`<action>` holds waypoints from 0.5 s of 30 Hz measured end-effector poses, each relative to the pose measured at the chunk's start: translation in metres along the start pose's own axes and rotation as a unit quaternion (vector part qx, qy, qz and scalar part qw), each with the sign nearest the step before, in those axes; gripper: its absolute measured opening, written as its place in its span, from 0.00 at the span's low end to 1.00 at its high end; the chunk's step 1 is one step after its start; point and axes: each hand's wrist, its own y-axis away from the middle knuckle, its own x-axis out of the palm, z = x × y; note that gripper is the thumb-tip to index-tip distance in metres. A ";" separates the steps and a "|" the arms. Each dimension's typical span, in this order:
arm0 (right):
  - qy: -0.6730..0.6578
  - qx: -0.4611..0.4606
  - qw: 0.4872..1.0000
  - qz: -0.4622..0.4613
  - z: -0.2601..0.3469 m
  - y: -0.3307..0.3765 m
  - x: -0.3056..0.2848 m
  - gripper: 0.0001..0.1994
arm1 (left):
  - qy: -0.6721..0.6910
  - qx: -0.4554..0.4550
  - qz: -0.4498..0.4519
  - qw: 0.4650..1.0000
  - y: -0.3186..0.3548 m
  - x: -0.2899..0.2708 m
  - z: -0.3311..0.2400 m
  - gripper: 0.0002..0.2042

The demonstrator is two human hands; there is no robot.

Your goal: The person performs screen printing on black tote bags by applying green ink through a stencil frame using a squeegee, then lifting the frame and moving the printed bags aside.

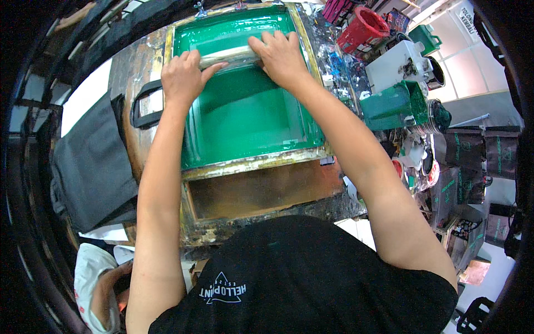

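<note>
A squeegee [229, 56] with a pale, ink-stained handle spans the far half of a screen printing frame [261, 162]. My left hand [183, 79] grips its left end, the thumb pointing along the handle. Around the right end, my right hand [281, 58] has its fingers curled over the top. Green ink [239, 28] lies wet and glossy beyond the squeegee. On the near side, the green mesh [245, 125] shows a darker band close to the blade and a smoother, lighter area nearer me. The blade's lower edge is hard to make out.
Black fabric bags [92, 161] lie piled at the left, and a black strap loop [146, 106] pokes out beside the frame. To the right are a red bucket [364, 30], a green container [392, 106] and a white container [395, 67]. Clamps [240, 5] line the frame's far edge.
</note>
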 end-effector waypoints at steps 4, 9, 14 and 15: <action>-0.013 -0.002 1.000 0.023 0.016 0.038 -0.036 0.24 | 0.012 0.005 0.014 1.000 0.027 -0.035 -0.022 0.33; -0.050 -0.003 0.997 0.050 0.038 0.076 -0.070 0.29 | -0.006 -0.009 0.058 0.998 0.064 -0.080 -0.048 0.32; -0.073 0.003 0.993 0.089 0.055 0.109 -0.105 0.27 | 0.007 -0.012 0.066 0.998 0.092 -0.110 -0.065 0.32; -0.084 0.007 0.991 0.100 0.057 0.115 -0.111 0.27 | 0.031 -0.017 0.068 0.997 0.097 -0.113 -0.067 0.32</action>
